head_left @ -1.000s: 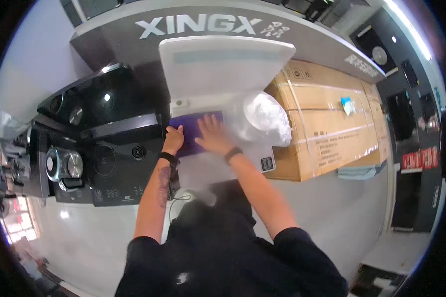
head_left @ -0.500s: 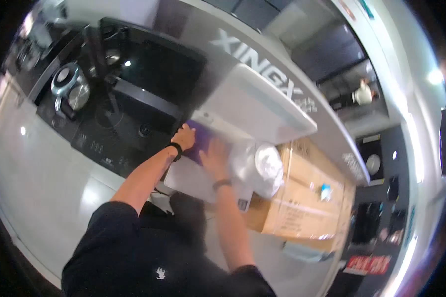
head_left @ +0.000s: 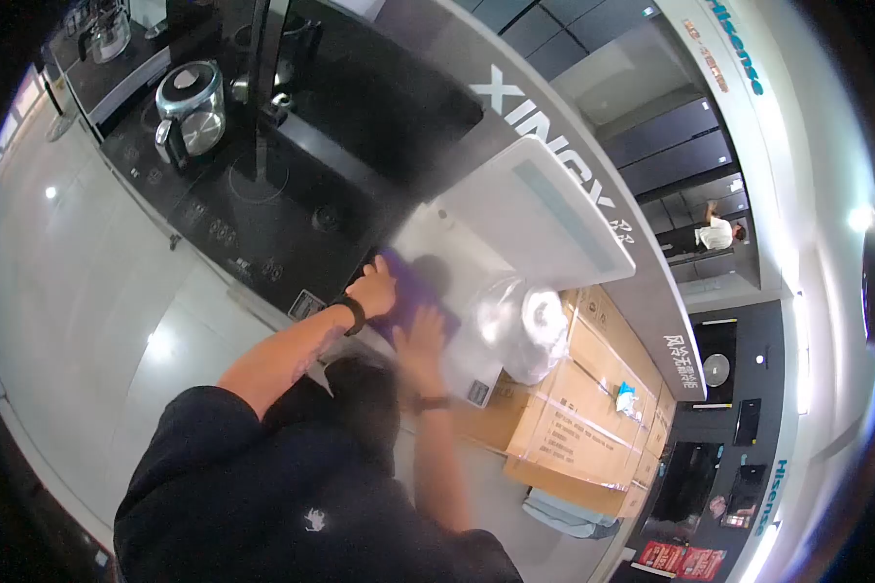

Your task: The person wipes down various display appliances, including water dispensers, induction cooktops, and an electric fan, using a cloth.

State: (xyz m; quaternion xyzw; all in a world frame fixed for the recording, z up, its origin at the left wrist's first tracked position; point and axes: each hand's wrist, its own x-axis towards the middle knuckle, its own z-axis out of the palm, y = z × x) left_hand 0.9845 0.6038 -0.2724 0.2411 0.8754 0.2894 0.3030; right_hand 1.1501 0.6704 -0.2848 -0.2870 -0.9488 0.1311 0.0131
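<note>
A purple cloth (head_left: 413, 277) lies on the pale top of a white appliance (head_left: 462, 360), below its raised white lid (head_left: 554, 209). At the cloth's left edge is my left hand (head_left: 374, 290), palm down with fingers apart, a black band around the wrist. My right hand (head_left: 421, 340) rests flat on the lower part of the cloth, fingers spread and smeared by motion. A dark band circles that wrist too. Just right of it sits a bundle in clear plastic wrap (head_left: 520, 325). What lies under both palms is hidden.
To the left is a black cooktop counter (head_left: 301, 228) with a glass kettle (head_left: 192, 112). Taped cardboard boxes (head_left: 583, 418) stand at right, with a small blue-white packet (head_left: 626, 398) on top. A grey sign panel (head_left: 651, 282) runs behind. A person (head_left: 715, 235) stands far off.
The view has shifted, so the cooktop and boxes show more fully. My left hand stays at the cloth's left edge; my right hand moves over the cloth, slightly lower in view.
</note>
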